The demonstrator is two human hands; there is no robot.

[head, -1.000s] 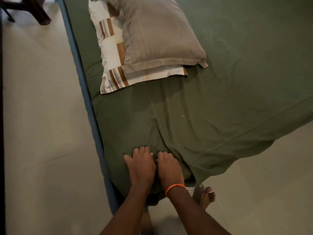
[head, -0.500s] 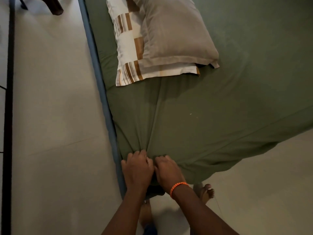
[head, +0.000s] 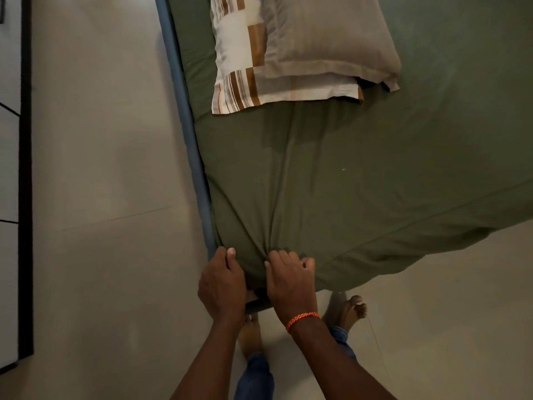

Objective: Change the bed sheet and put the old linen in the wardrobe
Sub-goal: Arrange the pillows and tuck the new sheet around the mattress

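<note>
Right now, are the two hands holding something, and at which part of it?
Both hold the dark green bed sheet at its near corner: the left hand grips the corner's edge, the right hand bunches the cloth beside it.

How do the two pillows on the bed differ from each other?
The top pillow is plain beige; the bottom pillow is white with brown stripes and blocks. The top pillow shows almost whole, while the bottom pillow is mostly covered, showing only along its left and near edges. Both lie flat, stacked on the green sheet.
</note>
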